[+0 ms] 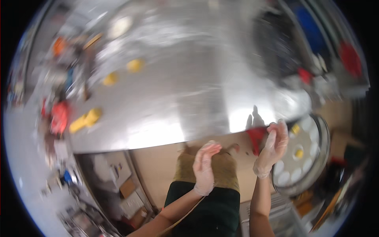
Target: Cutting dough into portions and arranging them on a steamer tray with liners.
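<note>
The left hand (pixel 205 165) is loosely cupped and empty, fingers together, near the edge of the steel table (pixel 197 102); the right hand (pixel 278 144), also empty, curls beside a round tray (pixel 305 138) with white discs (pixel 296 174) and yellow pieces (pixel 299 153). Yellow lumps (pixel 135 65) lie on the table's left.

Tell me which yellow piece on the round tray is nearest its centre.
The lower yellow piece, at the middle of the round tray; the upper yellow piece lies off-centre, closer in view to the right hand.
</note>
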The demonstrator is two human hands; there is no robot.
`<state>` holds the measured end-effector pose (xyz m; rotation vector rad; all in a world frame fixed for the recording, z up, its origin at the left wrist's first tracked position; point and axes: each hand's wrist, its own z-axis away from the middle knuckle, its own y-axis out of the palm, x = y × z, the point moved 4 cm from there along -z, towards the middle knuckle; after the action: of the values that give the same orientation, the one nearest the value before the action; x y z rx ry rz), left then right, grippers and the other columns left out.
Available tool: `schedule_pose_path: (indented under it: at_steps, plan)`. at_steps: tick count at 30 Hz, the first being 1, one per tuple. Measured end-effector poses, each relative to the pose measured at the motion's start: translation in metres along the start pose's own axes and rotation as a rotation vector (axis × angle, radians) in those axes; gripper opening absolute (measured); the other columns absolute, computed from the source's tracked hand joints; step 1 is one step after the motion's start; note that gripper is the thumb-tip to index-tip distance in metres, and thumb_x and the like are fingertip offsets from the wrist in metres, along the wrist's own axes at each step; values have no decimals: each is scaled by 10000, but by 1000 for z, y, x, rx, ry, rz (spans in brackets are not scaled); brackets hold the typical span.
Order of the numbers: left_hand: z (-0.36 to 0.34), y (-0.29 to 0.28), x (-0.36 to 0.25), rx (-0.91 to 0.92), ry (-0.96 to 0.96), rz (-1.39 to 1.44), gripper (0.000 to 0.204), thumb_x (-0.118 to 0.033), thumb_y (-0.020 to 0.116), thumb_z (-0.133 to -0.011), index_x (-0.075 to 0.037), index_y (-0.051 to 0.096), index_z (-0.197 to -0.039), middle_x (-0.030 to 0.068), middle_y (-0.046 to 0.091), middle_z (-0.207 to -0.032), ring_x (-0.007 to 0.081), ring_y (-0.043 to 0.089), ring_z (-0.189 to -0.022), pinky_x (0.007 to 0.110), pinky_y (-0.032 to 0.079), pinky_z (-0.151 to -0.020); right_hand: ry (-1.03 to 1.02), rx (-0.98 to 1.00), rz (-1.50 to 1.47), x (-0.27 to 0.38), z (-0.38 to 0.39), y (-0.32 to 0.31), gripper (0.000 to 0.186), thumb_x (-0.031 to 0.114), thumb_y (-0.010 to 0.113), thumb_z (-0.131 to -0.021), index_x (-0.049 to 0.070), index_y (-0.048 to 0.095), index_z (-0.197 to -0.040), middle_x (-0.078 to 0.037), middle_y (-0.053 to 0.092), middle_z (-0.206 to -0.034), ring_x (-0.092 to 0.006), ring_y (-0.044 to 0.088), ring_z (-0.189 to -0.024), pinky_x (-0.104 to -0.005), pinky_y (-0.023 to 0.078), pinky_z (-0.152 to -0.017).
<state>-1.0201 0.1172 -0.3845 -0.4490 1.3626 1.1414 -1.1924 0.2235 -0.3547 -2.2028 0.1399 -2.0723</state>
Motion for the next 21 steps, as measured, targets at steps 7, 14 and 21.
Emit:
schedule_pose_path:
  at_steps: [7,14,21]
  plan:
    - [-51,-175,-104,-418,18,93,278,-189,469,-1026,23,544,-1189,158,624,-1168,239,612,-1075,370,446,-1009,-487,953,119,70,148,275,629,74,769,-756,44,492,-1321,-171,579,-1174,-331,582,-1061,-379,484,-895]
    - [-57,-313,-150,-592,96,144,278,-148,412,-1040,21,542,-1218,137,630,-1153,217,600,-1085,364,440,-1025,-747,1242,171,94,266,475,723,171,805,-725,25,458,-1342,-168,544,-1228,-353,501,-1169,-430,444,-967]
    - [-61,-375,-166,-699,104,222,307,-187,436,-1038,19,552,-1233,137,637,-1144,214,604,-1076,366,442,-1013,-964,1360,479,87,306,523,711,122,788,-713,14,466,-1337,-159,525,-1232,-341,491,-1130,-422,431,-973]
